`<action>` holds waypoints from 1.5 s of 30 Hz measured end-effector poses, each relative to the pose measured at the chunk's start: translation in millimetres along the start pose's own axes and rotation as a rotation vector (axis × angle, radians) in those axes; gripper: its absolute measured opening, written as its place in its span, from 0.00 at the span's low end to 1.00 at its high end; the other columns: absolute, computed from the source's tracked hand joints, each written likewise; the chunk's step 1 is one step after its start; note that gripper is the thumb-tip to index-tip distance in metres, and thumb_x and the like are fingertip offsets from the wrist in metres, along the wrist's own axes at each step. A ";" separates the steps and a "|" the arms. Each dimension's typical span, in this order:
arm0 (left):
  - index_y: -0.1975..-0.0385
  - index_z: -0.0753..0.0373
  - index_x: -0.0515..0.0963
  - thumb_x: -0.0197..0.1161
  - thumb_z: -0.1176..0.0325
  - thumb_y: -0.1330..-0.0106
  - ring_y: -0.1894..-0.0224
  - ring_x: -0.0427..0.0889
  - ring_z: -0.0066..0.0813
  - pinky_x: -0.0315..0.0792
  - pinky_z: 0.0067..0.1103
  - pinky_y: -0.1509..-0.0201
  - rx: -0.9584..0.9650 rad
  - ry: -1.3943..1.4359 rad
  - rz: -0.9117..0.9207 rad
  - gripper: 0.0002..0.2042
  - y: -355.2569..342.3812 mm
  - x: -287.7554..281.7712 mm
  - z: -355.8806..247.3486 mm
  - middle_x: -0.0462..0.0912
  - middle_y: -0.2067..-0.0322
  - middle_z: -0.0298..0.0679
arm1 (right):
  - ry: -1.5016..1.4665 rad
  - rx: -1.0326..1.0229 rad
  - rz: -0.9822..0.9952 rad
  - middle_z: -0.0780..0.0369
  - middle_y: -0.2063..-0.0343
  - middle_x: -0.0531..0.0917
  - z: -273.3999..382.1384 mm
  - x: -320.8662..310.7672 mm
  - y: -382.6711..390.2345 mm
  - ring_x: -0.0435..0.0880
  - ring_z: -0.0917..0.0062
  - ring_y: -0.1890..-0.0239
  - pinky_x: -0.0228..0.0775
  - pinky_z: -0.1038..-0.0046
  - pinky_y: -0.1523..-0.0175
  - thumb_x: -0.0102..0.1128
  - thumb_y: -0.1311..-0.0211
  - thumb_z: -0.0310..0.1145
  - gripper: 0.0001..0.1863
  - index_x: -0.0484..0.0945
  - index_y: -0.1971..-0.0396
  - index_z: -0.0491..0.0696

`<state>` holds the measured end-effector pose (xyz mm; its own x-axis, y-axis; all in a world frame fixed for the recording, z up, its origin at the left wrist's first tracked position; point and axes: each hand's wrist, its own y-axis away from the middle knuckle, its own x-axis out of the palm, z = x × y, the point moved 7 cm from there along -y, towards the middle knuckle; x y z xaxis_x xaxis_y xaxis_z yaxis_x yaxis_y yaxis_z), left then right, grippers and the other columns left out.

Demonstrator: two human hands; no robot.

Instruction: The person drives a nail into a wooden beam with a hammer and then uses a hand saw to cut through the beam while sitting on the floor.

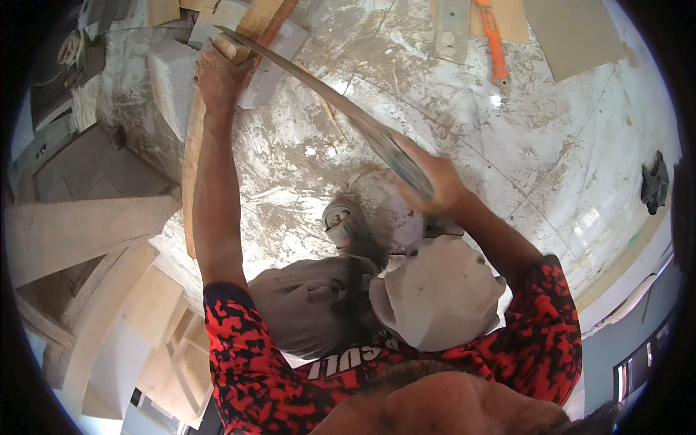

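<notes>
My left grip [220,78] is clamping timber [264,20]; right grip [440,183] is clasping a long blade [326,94]. Pale, dirt-streaked floor [551,145] is spreading around me.

Short-slv tee [254,395], red & blk in a blotchy, camo-type print; L sleeve [243,326] ends in a plain dk band, R sleeve [544,319] same print. Wht block lettering [344,362] across the chest, partly hidden in folds. Forearms [217,196] bare below the hems, L hand [220,76] & R hand [438,181] bare too. Trousers [312,301] gry, loose, creased; cloth at R knee [438,290] much paler, approx. off-wht. Sandal [337,217] greyish w/ a broad strap, open toe, toes showing.
</notes>
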<state>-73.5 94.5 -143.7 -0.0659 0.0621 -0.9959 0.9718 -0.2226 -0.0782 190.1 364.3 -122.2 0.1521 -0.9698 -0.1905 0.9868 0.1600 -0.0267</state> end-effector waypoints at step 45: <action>0.47 0.67 0.67 0.77 0.53 0.58 0.49 0.74 0.54 0.68 0.41 0.47 -0.075 -0.082 0.043 0.39 -2.4 -5.6 -2.5 0.76 0.53 0.53 | -0.090 0.006 0.012 0.50 0.42 0.73 -16.2 10.1 -6.3 0.84 0.63 0.54 0.80 0.72 0.51 0.57 0.51 0.22 0.41 0.58 0.33 0.51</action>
<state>-74.9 97.1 -137.8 -0.0392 -0.0269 -0.9989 0.9882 -0.1493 -0.0348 184.5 356.5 -139.8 0.1679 -0.9805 -0.1017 0.9851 0.1707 -0.0189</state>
